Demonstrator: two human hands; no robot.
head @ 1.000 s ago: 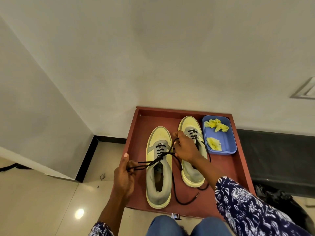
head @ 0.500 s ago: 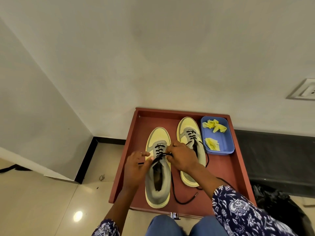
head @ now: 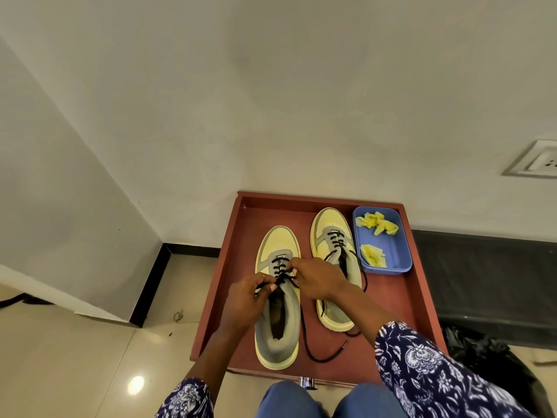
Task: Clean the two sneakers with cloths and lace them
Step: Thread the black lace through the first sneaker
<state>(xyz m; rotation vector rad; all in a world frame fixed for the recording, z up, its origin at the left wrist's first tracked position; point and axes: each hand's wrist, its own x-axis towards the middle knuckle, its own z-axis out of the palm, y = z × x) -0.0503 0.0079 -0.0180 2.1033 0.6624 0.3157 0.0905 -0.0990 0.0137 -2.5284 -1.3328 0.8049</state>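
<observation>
**Two hands on the shoelace**

Two yellow and grey shoes sit side by side in a red-brown tray (head: 422,297). Both hands are over the left shoe (head: 278,327), close together. The left hand (head: 245,300) pinches the black lace (head: 304,342) between thumb and fingers. The right hand (head: 316,280) pinches the lace too, just beside the left hand. One loose lace end lies on the tray between the shoes. The right shoe (head: 331,233) has its lace in as well. A blue tub (head: 401,251) sits in the tray's far right corner, touching the right shoe. Two crumpled yellow cloths (head: 376,223) lie inside it.
</observation>
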